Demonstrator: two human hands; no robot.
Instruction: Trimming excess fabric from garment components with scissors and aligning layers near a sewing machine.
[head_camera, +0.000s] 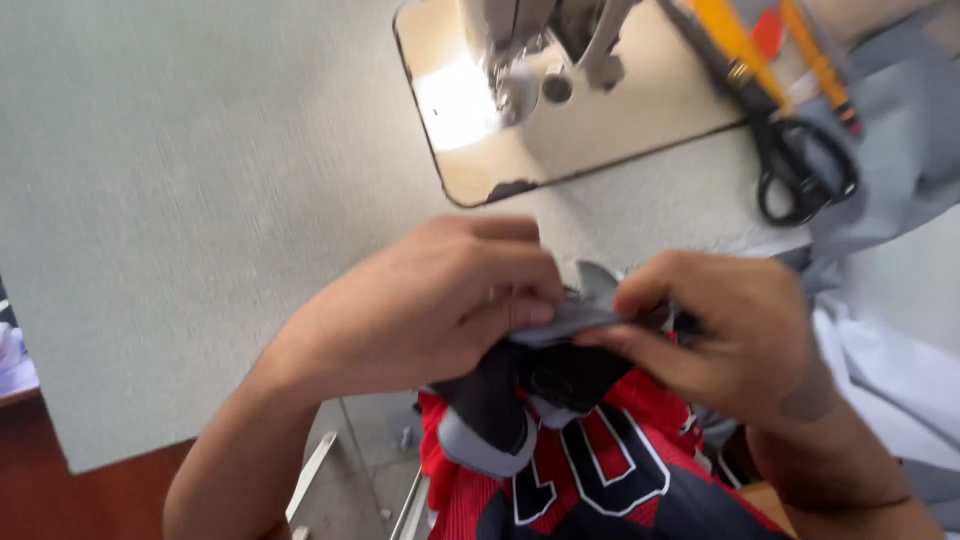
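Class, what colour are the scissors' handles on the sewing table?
Black, seen in the head view: scissors.

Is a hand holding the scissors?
No, the scissors lie alone on the table, while both the left hand and the right hand pinch the grey cloth.

No packages, labels, signs, screens visible anywhere in view.

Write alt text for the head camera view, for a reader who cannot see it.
Two hands, left hand and right hand, pinch a grey fabric piece at a sewing table's edge. Black scissors lie beside the sewing machine's metal plate.
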